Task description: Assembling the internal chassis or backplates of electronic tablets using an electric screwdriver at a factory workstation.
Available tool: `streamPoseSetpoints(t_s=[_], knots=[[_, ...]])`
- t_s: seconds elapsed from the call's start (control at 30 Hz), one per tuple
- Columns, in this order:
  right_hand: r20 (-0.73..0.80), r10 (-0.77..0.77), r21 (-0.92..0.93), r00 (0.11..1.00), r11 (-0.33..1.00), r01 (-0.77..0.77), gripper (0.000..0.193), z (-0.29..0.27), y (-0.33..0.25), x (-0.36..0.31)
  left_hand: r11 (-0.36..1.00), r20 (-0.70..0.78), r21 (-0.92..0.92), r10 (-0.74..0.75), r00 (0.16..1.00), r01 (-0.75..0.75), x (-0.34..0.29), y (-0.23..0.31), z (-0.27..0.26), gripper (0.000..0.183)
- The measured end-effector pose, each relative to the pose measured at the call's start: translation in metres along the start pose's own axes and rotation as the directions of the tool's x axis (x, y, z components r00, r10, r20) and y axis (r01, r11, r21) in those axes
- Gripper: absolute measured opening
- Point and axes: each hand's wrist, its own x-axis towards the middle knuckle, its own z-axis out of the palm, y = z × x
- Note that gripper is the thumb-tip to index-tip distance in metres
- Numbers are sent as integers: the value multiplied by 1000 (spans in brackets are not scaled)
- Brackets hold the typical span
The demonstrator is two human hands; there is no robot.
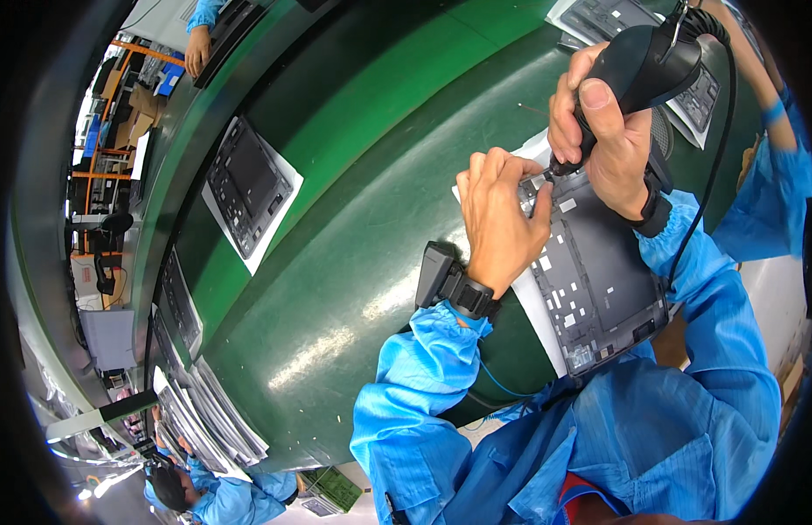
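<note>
A dark, flat electronics casing (598, 280), like a tablet or laptop shell with small white patches and parts along its edges, lies on a white sheet (543, 325) close to my body. My right hand (611, 144) is wrapped around a black electric screwdriver (631, 74), tilted with its tip down at the casing's far left corner. Beside that tip rests my left hand (504, 206), its thumb and forefinger apart, touching the corner; nothing shows in its grip. A black device is strapped at each wrist.
The screwdriver's black cable (731, 114) hangs past my right forearm. On the green belt to the left lies another casing (246, 185) on white paper. Stacked sheets and panels (205, 416) stand at lower left. Co-workers' hands (198, 51) and sleeves (773, 210) show at the edges.
</note>
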Motion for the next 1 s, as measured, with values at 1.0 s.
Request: streamPoseSetpoints(t_s=[1.0], knots=[[44,2,0,999,1000,-2,30,3,5,-5,1000,-4,-9,3,1000,-3,-2,1,-1,22]])
